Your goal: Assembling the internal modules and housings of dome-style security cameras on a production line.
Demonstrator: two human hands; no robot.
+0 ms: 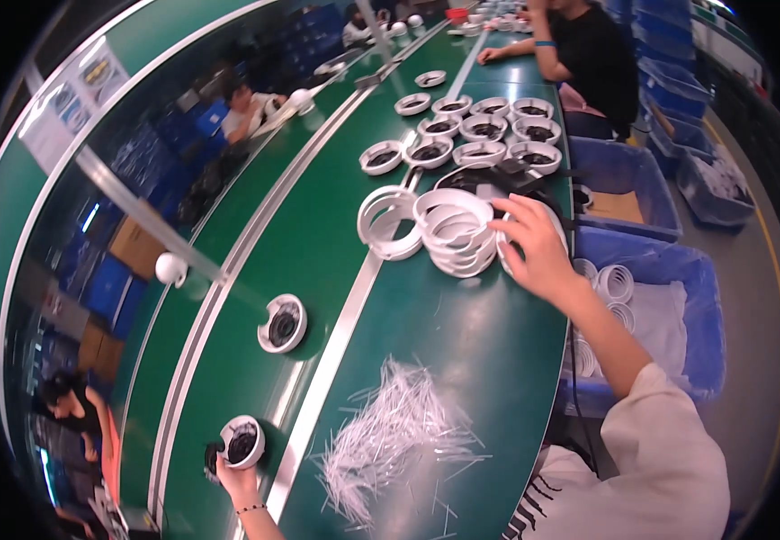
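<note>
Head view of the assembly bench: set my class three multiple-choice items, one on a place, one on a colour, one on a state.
1. Where does the left hand rest?
A. on a white round housing on the conveyor belt
B. in the blue bin
C. on the heap of thin white strips

2. What colour is the bench top?
A. grey
B. green
C. red

3. How is the right hand?
A. closed in a fist in the air
B. out of view
C. fingers spread on the stack of white rings

Key: 1 A, its fingers touch the white round housing; 2 B, the surface is green; 3 C, it lies on the white rings.
</note>
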